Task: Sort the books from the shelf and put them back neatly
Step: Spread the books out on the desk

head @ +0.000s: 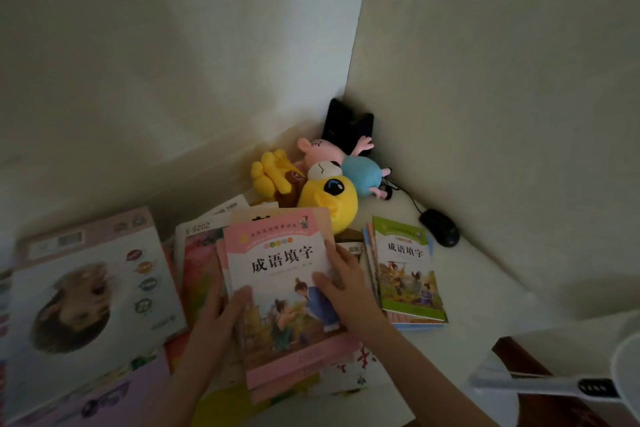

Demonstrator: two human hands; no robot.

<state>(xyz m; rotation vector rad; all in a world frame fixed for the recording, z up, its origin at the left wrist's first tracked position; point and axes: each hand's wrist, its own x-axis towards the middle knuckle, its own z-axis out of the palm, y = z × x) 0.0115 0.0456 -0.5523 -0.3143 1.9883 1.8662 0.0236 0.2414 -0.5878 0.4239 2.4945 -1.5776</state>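
Observation:
A pink-covered book (277, 263) with Chinese title lies on top of a loose pile of books in the middle. My left hand (221, 312) grips its left edge, thumb on the cover. My right hand (343, 284) holds its right edge, thumb on the cover. To the right lies a small stack topped by a green-covered book (407, 263) of the same series. A large white and pink book (93, 284) with a face on its cover lies at the left. More books and papers (197, 253) lie underneath, partly hidden.
Plush toys (325, 180) sit in the wall corner behind the books, with a black object (348, 123) behind them. A black computer mouse (440, 227) with a cable lies at the right. A white fan or lamp part (588, 385) stands at the lower right.

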